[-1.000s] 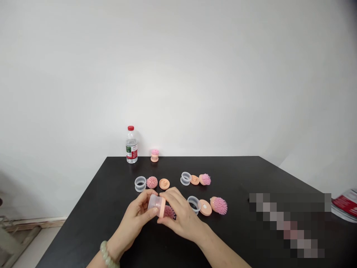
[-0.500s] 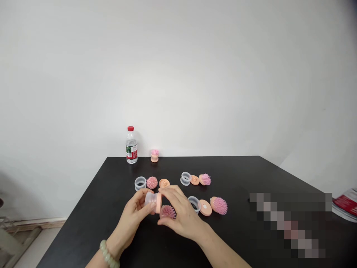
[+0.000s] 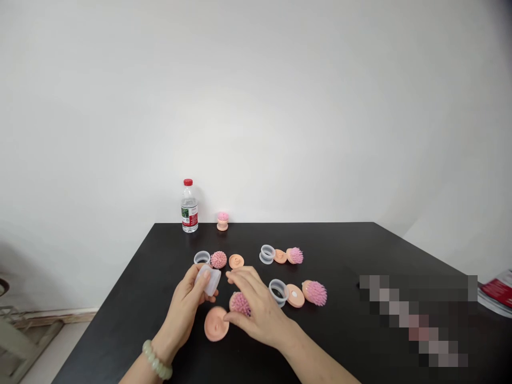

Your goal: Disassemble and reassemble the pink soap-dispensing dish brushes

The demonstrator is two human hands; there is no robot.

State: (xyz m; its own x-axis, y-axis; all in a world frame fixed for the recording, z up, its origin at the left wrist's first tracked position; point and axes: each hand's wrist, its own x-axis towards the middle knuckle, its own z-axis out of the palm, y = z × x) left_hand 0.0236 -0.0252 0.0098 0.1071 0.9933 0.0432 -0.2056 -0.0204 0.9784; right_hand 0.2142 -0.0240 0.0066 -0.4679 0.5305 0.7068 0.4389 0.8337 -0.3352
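Observation:
My left hand (image 3: 192,293) pinches a translucent plastic ring (image 3: 211,281) between thumb and fingers, tilted on its side. My right hand (image 3: 258,304) is open, its thumb and fingers apart. At its thumb tip is a round peach disc (image 3: 216,325) with a small knob in the middle; I cannot tell whether they touch. A pink bristle brush head (image 3: 239,303) shows partly behind my right hand. Just beyond my hands are another clear ring (image 3: 202,257), a pink brush head (image 3: 218,260) and a peach disc (image 3: 236,261).
On the black table (image 3: 336,245), right of my hands, two more sets each have a clear ring (image 3: 279,292), a peach disc (image 3: 295,295) and a brush head (image 3: 315,293). A water bottle (image 3: 189,208) and a whole brush (image 3: 223,221) stand by the wall.
The peach disc has come off the clear ring and now shows lower, nearer me. My left hand has moved slightly left with the ring; my right hand stays almost in place.

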